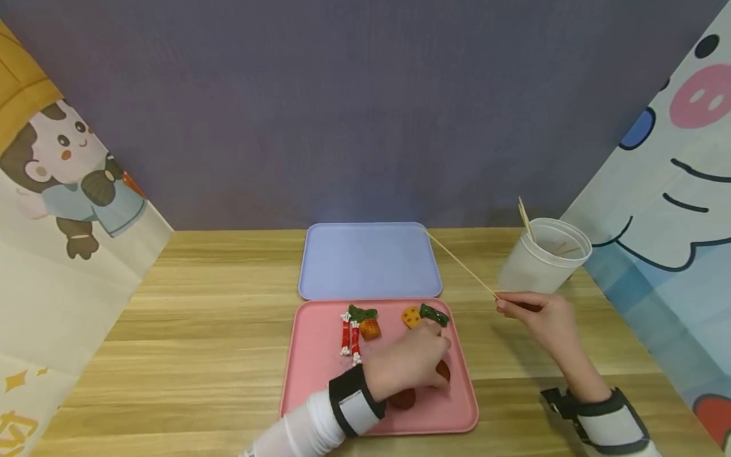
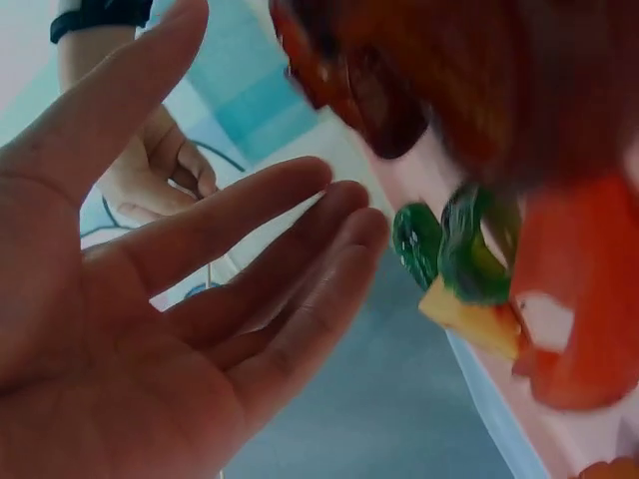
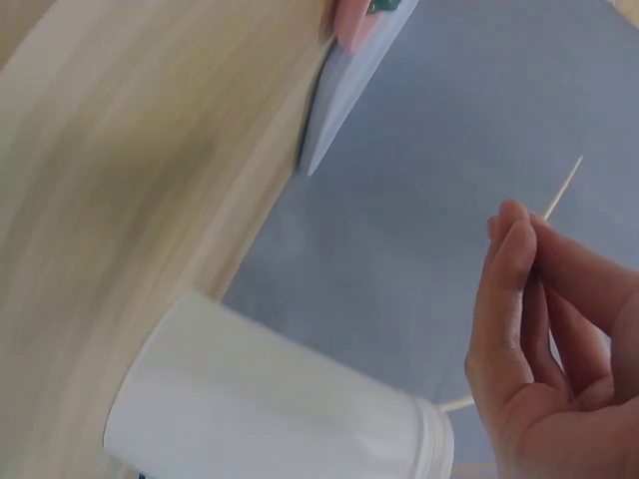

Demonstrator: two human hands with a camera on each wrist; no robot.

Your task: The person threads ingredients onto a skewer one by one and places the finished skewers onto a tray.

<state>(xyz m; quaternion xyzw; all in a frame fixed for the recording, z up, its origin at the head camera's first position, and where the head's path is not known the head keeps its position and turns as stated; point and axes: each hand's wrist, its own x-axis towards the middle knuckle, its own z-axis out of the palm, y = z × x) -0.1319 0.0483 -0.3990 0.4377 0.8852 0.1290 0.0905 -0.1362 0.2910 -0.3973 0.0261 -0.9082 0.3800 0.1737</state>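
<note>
My right hand point(image 1: 542, 315) pinches a thin wooden skewer point(image 1: 461, 264) between thumb and fingertips, its far end pointing up and left. In the right wrist view the skewer tip point(image 3: 566, 184) sticks out past the fingers. Over the pink tray point(image 1: 308, 381), my left hand point(image 1: 410, 360) reaches down by a brown piece point(image 1: 443, 370). Its fingers look extended in the left wrist view, with nothing visible between them and the thumb. Another brown piece point(image 1: 402, 398) lies under the wrist. Glossy brown pieces point(image 2: 384, 100) loom close there, blurred.
The tray also holds red-and-white pieces point(image 1: 346, 334), green pieces point(image 1: 362, 313), an orange-yellow piece point(image 1: 370, 329) and a spotted yellow piece point(image 1: 410, 317). Behind it lies a blue tray point(image 1: 371, 261). A white cup point(image 1: 528, 263) with several sticks point(image 1: 526, 219) stands right.
</note>
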